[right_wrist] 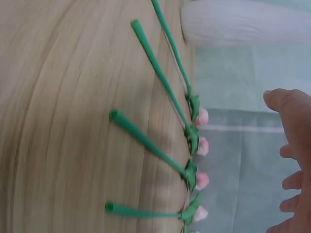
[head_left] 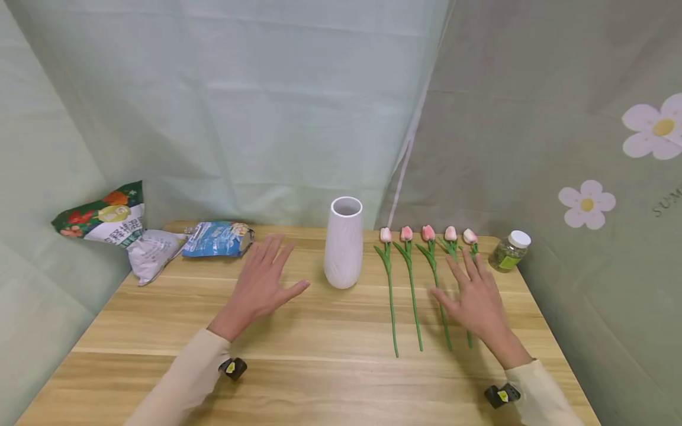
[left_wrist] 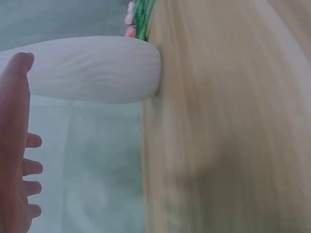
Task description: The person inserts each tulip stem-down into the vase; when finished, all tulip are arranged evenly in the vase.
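A white ribbed vase (head_left: 343,251) stands upright at the middle of the wooden table. To its left, my left hand (head_left: 262,282) hovers over the tabletop, fingers spread and holding nothing; the left wrist view has its thumb (left_wrist: 14,92) overlapping the vase (left_wrist: 97,70). Several pink tulips (head_left: 410,284) with green stems lie in a row right of the vase, blossoms toward the back. Over the rightmost stems my right hand (head_left: 478,299) is held with fingers spread, nothing in it, partly hiding those tulips. In the right wrist view, green stems (right_wrist: 160,73) fan out below that hand (right_wrist: 296,145).
A blue snack bag (head_left: 215,239) lies at the back left, beside a grey-white pouch (head_left: 151,254) and a green floral bag (head_left: 109,216) against the curtain. A white-lidded jar (head_left: 510,252) stands at the back right corner. Curtains (head_left: 266,118) enclose the table (head_left: 314,378).
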Demonstrator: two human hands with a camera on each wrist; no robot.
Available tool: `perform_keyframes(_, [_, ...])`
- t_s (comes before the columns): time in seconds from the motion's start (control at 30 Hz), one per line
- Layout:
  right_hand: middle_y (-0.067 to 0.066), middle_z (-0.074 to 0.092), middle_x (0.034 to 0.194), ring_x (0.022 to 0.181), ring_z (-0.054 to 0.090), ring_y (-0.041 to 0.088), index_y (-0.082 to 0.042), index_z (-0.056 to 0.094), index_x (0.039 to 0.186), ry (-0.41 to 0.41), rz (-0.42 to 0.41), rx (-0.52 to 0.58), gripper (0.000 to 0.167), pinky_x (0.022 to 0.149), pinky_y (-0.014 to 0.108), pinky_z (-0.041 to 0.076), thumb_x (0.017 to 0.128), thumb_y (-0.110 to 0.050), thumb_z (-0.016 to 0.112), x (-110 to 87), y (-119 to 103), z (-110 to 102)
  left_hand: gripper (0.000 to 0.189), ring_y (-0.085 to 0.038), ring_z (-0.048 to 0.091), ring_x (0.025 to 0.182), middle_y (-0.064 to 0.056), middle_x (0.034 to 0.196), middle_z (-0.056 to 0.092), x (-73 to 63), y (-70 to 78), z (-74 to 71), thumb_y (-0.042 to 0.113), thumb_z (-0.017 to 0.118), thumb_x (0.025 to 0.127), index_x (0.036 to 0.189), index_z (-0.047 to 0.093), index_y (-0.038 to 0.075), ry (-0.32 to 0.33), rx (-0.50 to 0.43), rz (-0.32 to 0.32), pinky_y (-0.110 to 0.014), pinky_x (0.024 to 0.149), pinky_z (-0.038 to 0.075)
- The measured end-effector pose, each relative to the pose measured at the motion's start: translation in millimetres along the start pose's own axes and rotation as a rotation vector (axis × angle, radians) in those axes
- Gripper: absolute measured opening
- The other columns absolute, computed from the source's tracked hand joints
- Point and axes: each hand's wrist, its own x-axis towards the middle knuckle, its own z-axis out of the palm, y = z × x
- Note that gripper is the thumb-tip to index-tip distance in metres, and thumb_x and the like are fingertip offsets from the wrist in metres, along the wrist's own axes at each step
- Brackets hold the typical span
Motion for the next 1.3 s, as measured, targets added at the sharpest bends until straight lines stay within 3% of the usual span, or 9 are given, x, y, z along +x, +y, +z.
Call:
perform_keyframes(0.2, [0.036, 0.036, 0.154, 0.143, 0.031, 0.058, -0.001, 0.051, 0.147, 0.044, 0.004, 0.045, 0.079, 0.112, 0.071, 0.034, 0.085, -0.042, 0.079, -6.8, 19, -8, 0.092, -0.040, 0.021, 0.154, -0.018, 0.166, 0.028, 17.3, 8.0, -1.1, 0.067, 0.059, 0.091, 0.157, 0.038, 0.007, -0.044, -0.118, 0.014, -0.058, 0.127, 0.019])
perform_keyframes(0.4, [0.032, 0.031, 0.159, 0.144, 0.029, 0.057, -0.001, 0.048, 0.150, -0.006, 0.107, 0.145, 0.077, 0.109, 0.076, 0.033, 0.092, -0.046, 0.073, -16.3, 38, -13, 0.092, -0.038, 0.025, 0.153, -0.014, 0.166, 0.029, 35.6, 17.9, 0.6, 0.063, 0.063, 0.092, 0.160, 0.032, 0.009, -0.084, -0.253, 0.027, -0.059, 0.126, 0.021])
perform_keyframes(0.67, [0.031, 0.042, 0.154, 0.132, 0.044, 0.057, 0.000, 0.050, 0.147, 0.021, 0.194, 0.177, 0.070, 0.095, 0.076, 0.043, 0.096, -0.043, 0.070, -23.3, 66, -9, 0.101, -0.036, 0.032, 0.150, -0.013, 0.165, 0.032, 53.7, 31.4, 5.5, 0.067, 0.068, 0.087, 0.161, 0.028, 0.012, -0.145, -0.449, -0.073, -0.060, 0.121, 0.032])
perform_keyframes(0.9, [0.030, 0.049, 0.148, 0.129, 0.048, 0.056, -0.005, 0.051, 0.149, 0.012, 0.272, 0.213, 0.063, 0.095, 0.076, 0.044, 0.098, -0.038, 0.067, -25.3, 85, -3, 0.103, -0.032, 0.036, 0.148, -0.009, 0.162, 0.038, 67.9, 39.6, 12.7, 0.067, 0.072, 0.083, 0.160, 0.030, 0.013, -0.124, -0.568, -0.111, -0.059, 0.119, 0.036])
perform_keyframes(1.13, [0.036, 0.048, 0.145, 0.119, 0.057, 0.055, -0.003, 0.050, 0.149, -0.068, 0.393, 0.316, 0.062, 0.087, 0.068, 0.054, 0.102, -0.042, 0.060, -22.1, 100, 3, 0.098, -0.028, 0.044, 0.142, -0.009, 0.154, 0.048, 75.5, 45.3, 15.4, 0.063, 0.078, 0.081, 0.156, 0.038, 0.015, -0.102, -0.681, -0.118, -0.058, 0.116, 0.039])
perform_keyframes(1.3, [0.033, 0.050, 0.145, 0.123, 0.057, 0.052, -0.002, 0.050, 0.149, -0.096, 0.466, 0.351, 0.063, 0.095, 0.068, 0.051, 0.102, -0.043, 0.060, -19.4, 110, 12, 0.092, -0.027, 0.052, 0.135, -0.010, 0.144, 0.056, 78.5, 48.3, 16.9, 0.055, 0.082, 0.082, 0.152, 0.043, 0.011, -0.068, -0.770, -0.104, -0.055, 0.116, 0.043])
